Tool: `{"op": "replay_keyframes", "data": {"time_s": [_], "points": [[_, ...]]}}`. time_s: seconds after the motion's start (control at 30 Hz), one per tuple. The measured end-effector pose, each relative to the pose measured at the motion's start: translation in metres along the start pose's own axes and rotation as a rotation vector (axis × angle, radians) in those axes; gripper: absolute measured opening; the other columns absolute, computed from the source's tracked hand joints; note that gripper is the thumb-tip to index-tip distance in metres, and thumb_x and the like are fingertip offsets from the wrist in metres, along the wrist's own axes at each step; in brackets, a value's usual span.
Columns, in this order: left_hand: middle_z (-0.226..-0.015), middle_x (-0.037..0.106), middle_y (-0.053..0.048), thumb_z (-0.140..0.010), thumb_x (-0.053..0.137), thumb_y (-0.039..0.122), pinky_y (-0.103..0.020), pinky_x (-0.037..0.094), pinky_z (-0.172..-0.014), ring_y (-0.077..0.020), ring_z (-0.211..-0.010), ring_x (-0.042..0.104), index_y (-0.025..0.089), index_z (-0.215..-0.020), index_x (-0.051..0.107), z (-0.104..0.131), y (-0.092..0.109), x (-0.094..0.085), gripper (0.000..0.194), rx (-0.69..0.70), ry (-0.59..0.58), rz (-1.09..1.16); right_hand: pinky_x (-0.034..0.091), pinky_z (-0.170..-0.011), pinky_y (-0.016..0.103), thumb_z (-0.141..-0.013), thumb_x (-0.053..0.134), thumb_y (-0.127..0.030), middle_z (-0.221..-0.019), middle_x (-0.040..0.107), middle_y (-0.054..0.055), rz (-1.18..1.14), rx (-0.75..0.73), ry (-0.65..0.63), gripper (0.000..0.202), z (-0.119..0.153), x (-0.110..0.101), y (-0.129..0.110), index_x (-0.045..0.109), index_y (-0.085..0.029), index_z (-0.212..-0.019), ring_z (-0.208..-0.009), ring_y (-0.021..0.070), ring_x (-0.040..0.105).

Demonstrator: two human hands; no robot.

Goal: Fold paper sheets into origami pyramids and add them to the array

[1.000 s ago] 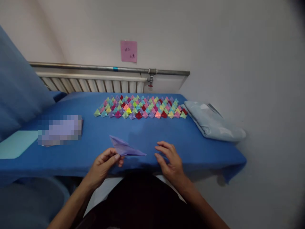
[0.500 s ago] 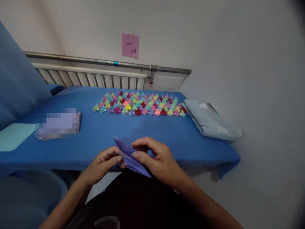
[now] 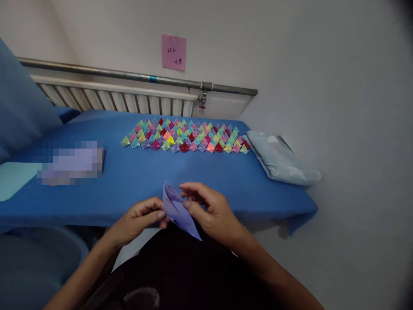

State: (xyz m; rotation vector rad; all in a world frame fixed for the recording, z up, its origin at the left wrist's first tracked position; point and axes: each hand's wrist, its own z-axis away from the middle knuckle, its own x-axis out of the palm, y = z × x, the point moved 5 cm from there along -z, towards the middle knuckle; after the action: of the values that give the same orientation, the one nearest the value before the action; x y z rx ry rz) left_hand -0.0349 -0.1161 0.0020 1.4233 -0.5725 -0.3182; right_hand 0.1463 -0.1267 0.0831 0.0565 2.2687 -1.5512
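A folded sheet of purple paper is held in the air in front of my body, its pointed ends at upper left and lower right. My left hand pinches its left edge between thumb and fingers. On the other side, my right hand has its thumb and curled fingers on the paper's right edge; some of those fingertips are hidden. Beyond my hands, rows of small folded paper pieces in many colours lie on the blue cloth-covered table.
A blurred purple stack and pale green paper lie at the left. On the right is a folded light-blue cloth. A radiator, a metal pipe and a pink note are at the wall.
The purple paper has turned, and its folds are spread flatter, showing a broader face. Both hands stay on it. The whole view has shifted slightly.
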Motion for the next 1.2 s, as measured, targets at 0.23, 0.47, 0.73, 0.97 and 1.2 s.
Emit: {"op": "replay_keyframes", "data": {"time_s": [0.23, 0.47, 0.73, 0.97, 1.2], "points": [[-0.072, 0.065, -0.001, -0.086, 0.071, 0.046, -0.027, 0.049, -0.071, -0.0137, -0.070, 0.059, 0.019, -0.089, 0.071, -0.002, 0.001, 0.004, 0.027, -0.101, -0.033, -0.097, 0.047, -0.067, 0.022, -0.071, 0.061, -0.011, -0.108, 0.067, 0.003, -0.023, 0.255, -0.124, 0.061, 0.000, -0.004, 0.018, 0.060, -0.024, -0.131, -0.076, 0.0098, 0.057], [-0.076, 0.068, -0.002, -0.081, 0.076, 0.042, -0.024, 0.048, -0.066, -0.0111, -0.064, 0.059, 0.018, -0.085, 0.073, -0.014, 0.002, 0.014, 0.024, -0.178, -0.087, -0.057, 0.047, -0.064, 0.022, -0.063, 0.072, -0.017, -0.076, 0.064, -0.004, -0.457, 0.468, -0.224, 0.037, -0.004, 0.013, 0.057, 0.070, -0.019, -0.100, -0.068, 0.0103, 0.058], [-0.081, 0.073, -0.008, -0.058, 0.090, 0.056, -0.030, 0.055, -0.072, -0.0188, -0.076, 0.067, 0.015, -0.085, 0.072, -0.027, -0.009, 0.023, 0.053, -0.278, 0.279, 0.356, 0.048, -0.066, 0.024, -0.069, 0.072, -0.026, -0.077, 0.067, -0.001, -0.261, 0.217, 0.260, 0.012, -0.003, -0.005, 0.062, 0.068, -0.019, -0.078, -0.070, 0.0130, 0.059], [-0.072, 0.070, -0.005, -0.064, 0.083, 0.060, -0.030, 0.053, -0.066, -0.0183, -0.066, 0.065, 0.016, -0.075, 0.068, -0.031, -0.005, 0.030, 0.048, -0.260, 0.304, 0.343, 0.051, -0.074, 0.028, -0.083, 0.059, -0.019, -0.084, 0.070, 0.002, 0.115, -0.160, 0.215, 0.011, 0.004, 0.006, 0.051, 0.069, -0.022, -0.085, -0.078, 0.0153, 0.064], [-0.060, 0.063, 0.000, -0.054, 0.088, 0.056, -0.025, 0.047, -0.057, -0.0129, -0.054, 0.057, 0.015, -0.066, 0.064, -0.030, -0.008, 0.021, 0.049, -0.362, 0.360, 0.282, 0.052, -0.076, 0.030, -0.085, 0.061, -0.017, -0.089, 0.069, 0.004, 0.219, -0.264, 0.137, 0.010, 0.004, 0.010, 0.046, 0.069, -0.022, -0.090, -0.084, 0.0163, 0.065]]}}
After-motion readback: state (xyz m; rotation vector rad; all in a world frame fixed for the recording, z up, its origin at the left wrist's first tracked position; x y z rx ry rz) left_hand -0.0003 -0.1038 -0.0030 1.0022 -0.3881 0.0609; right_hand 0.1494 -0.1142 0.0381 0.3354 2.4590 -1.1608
